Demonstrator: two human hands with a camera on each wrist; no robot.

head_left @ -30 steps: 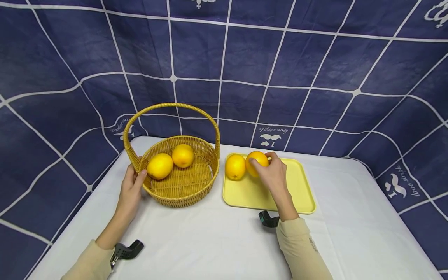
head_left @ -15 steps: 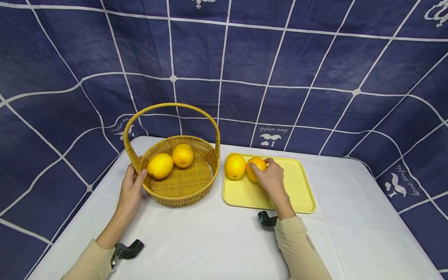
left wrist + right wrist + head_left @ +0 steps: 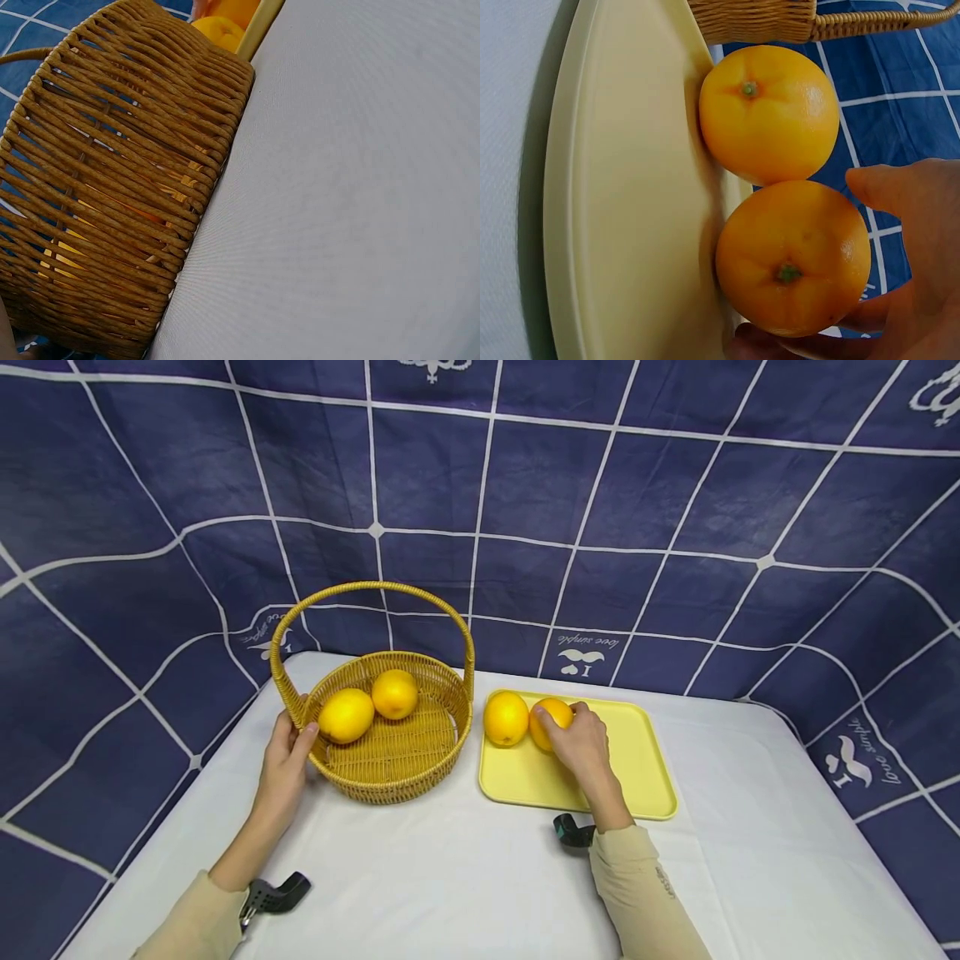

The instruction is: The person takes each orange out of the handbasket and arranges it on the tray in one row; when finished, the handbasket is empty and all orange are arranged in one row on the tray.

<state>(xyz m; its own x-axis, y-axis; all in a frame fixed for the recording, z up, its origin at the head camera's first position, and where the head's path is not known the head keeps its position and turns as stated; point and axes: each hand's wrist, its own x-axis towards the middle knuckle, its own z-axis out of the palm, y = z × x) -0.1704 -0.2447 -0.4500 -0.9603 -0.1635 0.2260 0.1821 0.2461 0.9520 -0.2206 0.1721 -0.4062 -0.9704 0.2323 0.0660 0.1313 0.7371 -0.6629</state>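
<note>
1. Left hand (image 3: 287, 758): gripped the side of a wicker basket (image 3: 393, 792) at the handle's foot, thumb over the rim.
2. Oval citrus fruit (image 3: 347, 716): lay in the basket, just right of the left hand; a round orange (image 3: 394, 694) sat beyond it.
3. Right hand (image 3: 585, 739): fingers curled round the right-hand orange (image 3: 791, 259), which rested on a yellow tray (image 3: 626, 768).
4. Left-hand orange (image 3: 506, 718): stood on the tray left of the right hand, touching its neighbour.
5. White-covered tabletop (image 3: 427, 877): extended beneath both hands.
</note>
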